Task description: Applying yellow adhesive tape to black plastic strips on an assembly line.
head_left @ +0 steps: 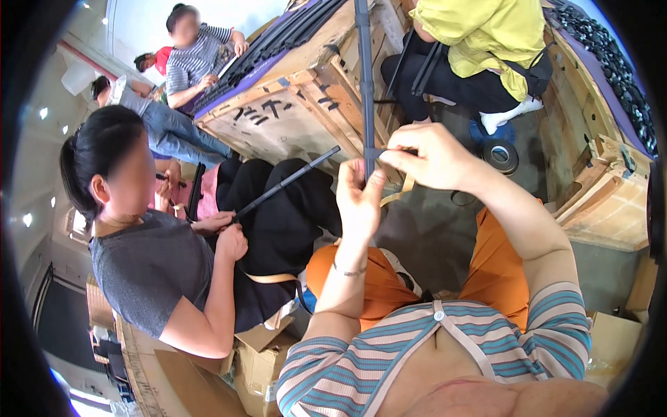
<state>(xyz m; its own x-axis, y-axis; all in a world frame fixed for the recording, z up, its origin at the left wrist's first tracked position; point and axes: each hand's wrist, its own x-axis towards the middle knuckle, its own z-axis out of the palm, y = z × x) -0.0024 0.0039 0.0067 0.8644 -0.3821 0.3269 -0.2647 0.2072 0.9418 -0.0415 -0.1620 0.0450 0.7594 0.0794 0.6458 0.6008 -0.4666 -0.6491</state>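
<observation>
A long dark grey rod [366, 83] stands nearly upright before me, its lower end in my left hand [359, 198]. The fingers and thumb of that hand are closed round it. Just above, my right hand [432, 156] pinches a short dark strip of tape [376, 153] against the rod's right side. Thumb and forefinger are pressed together there, partly hiding the strip. A narrow yellowish band [399, 192] curves down below my hands; where it begins is hidden.
At my left a person [153, 257] holds a similar rod [288, 182]. Ahead sits a person in a yellow top [479, 42]. A black tape roll [500, 156] lies on the floor. Wooden crates [278, 118] bear many dark rods [267, 59]. Cardboard boxes [260, 368] stand behind left.
</observation>
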